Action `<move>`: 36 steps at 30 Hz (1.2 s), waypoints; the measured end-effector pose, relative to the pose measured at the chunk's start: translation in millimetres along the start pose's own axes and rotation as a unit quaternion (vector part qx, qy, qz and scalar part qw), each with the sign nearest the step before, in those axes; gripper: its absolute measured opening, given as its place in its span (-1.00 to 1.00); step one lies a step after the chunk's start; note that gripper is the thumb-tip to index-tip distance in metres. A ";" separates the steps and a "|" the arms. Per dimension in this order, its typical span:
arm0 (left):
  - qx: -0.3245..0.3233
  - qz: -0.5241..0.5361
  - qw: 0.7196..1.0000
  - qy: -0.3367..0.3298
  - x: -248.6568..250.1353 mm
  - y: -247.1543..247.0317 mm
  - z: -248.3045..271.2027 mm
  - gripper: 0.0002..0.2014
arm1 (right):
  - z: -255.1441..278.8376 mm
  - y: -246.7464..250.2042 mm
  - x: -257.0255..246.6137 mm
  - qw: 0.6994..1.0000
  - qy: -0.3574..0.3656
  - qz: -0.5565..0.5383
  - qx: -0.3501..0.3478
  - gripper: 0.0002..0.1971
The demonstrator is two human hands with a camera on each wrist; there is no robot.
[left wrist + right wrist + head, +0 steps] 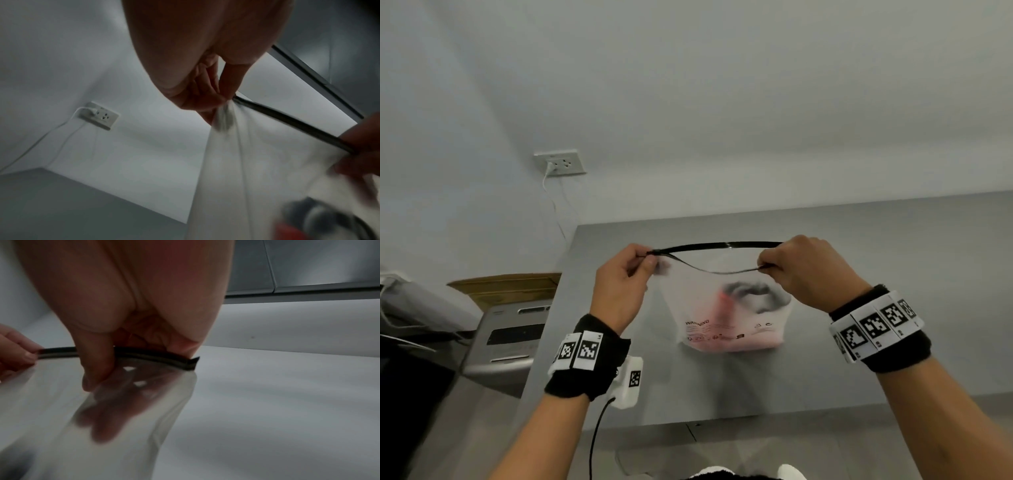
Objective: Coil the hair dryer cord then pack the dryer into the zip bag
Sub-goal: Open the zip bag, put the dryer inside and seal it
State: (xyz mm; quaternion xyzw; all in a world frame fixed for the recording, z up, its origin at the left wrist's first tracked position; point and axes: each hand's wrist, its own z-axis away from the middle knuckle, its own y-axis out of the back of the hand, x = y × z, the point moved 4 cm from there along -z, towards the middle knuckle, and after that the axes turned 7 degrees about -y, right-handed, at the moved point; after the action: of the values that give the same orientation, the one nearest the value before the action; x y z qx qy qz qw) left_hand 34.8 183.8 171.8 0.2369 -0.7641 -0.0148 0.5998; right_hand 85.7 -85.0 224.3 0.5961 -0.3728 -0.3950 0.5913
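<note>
A frosted zip bag (726,308) with a black zip strip (719,245) hangs above the grey table (893,308), held up by both hands. Inside it the hair dryer (753,294) shows as a dark grey and red blur. My left hand (619,284) pinches the left end of the zip strip (287,120). My right hand (804,270) pinches the near lip of the strip (156,355) close to its right end, fingers seen through the plastic. The mouth gapes open between the two lips. The cord cannot be made out.
A wall socket (560,162) with a white plug and cable sits on the wall at left. A grey appliance (506,339) and a cardboard box (506,284) stand left of the table. A black cable (599,435) hangs from my left wrist device.
</note>
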 end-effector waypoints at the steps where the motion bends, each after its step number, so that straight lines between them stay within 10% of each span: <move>1: -0.003 0.013 1.000 0.013 -1.6 -0.8 3.5 -0.88 | -0.9 -0.4 -1.3 1.000 0.004 -0.007 -0.003 -0.77; 14: 0.035 0.052 0.997 0.042 -6.5 3.1 15.9 -0.93 | -9.2 17.3 -23.8 0.981 0.007 -0.153 0.122 -0.74; 23: 0.011 0.014 1.000 -0.006 6.2 -0.2 22.5 -0.89 | -28.1 -26.8 -130.1 0.983 0.123 -0.110 0.082 -0.77; 36: -0.006 -0.021 0.999 -0.028 12.0 -11.9 21.5 -0.89 | -26.5 -27.3 -112.4 0.977 0.121 -0.138 0.107 -0.82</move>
State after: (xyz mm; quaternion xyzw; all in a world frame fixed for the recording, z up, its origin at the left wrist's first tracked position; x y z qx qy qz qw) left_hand 17.0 163.1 173.1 0.2491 -0.7753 -0.0383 0.5791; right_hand 63.1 28.9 200.1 0.7452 -0.2525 -0.3558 0.5043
